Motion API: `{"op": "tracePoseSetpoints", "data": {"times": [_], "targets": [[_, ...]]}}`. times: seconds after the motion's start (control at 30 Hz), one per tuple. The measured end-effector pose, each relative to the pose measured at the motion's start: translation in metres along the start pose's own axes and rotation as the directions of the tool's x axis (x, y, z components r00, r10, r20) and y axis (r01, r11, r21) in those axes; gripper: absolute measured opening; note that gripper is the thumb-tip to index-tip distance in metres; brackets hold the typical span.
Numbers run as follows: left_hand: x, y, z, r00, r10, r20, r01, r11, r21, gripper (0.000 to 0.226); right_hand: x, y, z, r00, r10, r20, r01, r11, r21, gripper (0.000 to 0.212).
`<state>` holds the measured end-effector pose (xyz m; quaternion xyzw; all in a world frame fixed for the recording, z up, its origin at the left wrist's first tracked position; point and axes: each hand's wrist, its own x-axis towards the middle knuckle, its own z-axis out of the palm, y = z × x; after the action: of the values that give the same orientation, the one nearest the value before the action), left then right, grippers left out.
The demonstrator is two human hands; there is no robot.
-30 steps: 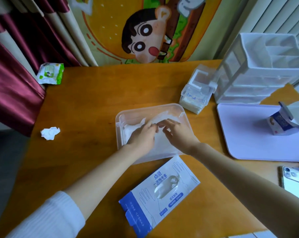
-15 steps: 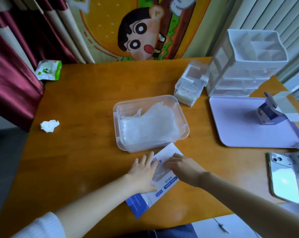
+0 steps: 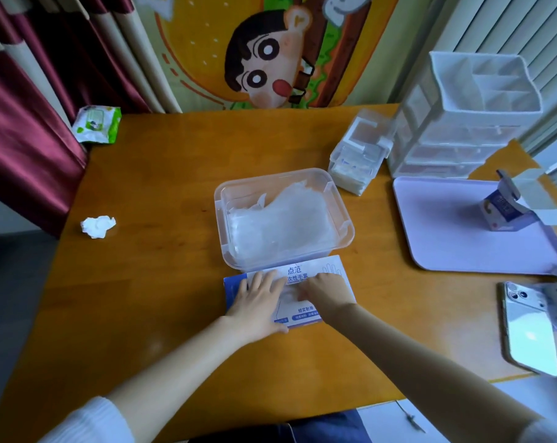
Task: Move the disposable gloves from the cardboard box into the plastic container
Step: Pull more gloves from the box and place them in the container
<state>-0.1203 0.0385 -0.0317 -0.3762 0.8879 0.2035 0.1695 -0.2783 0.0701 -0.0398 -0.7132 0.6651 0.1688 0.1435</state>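
Left hand [image 3: 258,302] lay flat, fingers straight and spread, pressing on the flat white-and-blue cardboard glove box [image 3: 322,270]. Right hand [image 3: 326,294] sat at the box's centre opening with fingers curled. Whether it pinched a glove, couldn't tell; the fingertips were hidden. The box lay just in front of the clear rectangular plastic container [image 3: 219,219], touching its near wall. A heap of thin translucent disposable gloves [image 3: 280,222] was already inside the container; any left in the box weren't visible.

Risks, judged:
- The film gloves probably cling together, so a pull could drag out a wad that snags in the opening or tears.
- The box looked light; if the left palm eased off, it could lift with the pull or shove the container.
- The heap sat high, so more gloves could drape over the rim and slide onto the table.

Surface was an orange-brown wooden table [image 3: 162,187]. On it:
- crumpled white tissue [image 3: 97,226] at left
- green wet-wipe pack [image 3: 96,124] at the far left corner
- lilac plastic tray [image 3: 446,225] at right, with a small blue-white carton [image 3: 502,212] on it
- white drawer organiser [image 3: 462,116] behind the tray
- phone [image 3: 526,327] near the right edge

Behind the table were a cartoon wall hanging [image 3: 270,59] and maroon curtains [image 3: 25,123].
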Motion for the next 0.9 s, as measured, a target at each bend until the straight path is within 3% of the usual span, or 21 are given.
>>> {"op": "tracePoseSetpoints", "data": {"times": [0.27,0.4,0.57,0.67,0.77,0.9], "targets": [[0.004,0.0,-0.001,0.999,-0.041,0.034,0.042,0.999,-0.027,0.093,0.008,-0.004,-0.003,1.0,0.002,-0.031,0.004,0.977,0.211,0.021],[0.004,-0.001,-0.001,0.999,-0.042,0.029,0.044,0.998,-0.041,0.091,-0.003,0.002,-0.004,0.989,0.025,-0.147,0.031,0.928,0.371,0.023],[0.006,-0.003,0.0,0.999,-0.043,0.023,0.043,0.999,-0.024,0.093,-0.013,0.03,-0.014,0.933,0.251,-0.258,-0.072,0.832,0.55,0.018],[0.007,-0.003,0.0,0.999,-0.039,0.019,0.039,0.999,-0.014,0.093,-0.02,0.036,-0.012,0.93,0.256,-0.264,-0.081,0.843,0.532,0.01],[0.006,-0.003,-0.003,0.999,-0.037,0.026,0.037,0.999,0.0,0.093,-0.026,0.03,-0.01,0.965,0.204,-0.167,-0.081,0.832,0.548,0.035],[0.005,-0.003,-0.003,0.999,-0.026,0.03,0.026,1.0,-0.003,0.092,-0.025,0.027,-0.019,0.961,0.208,-0.182,-0.082,0.843,0.531,0.017]]}}
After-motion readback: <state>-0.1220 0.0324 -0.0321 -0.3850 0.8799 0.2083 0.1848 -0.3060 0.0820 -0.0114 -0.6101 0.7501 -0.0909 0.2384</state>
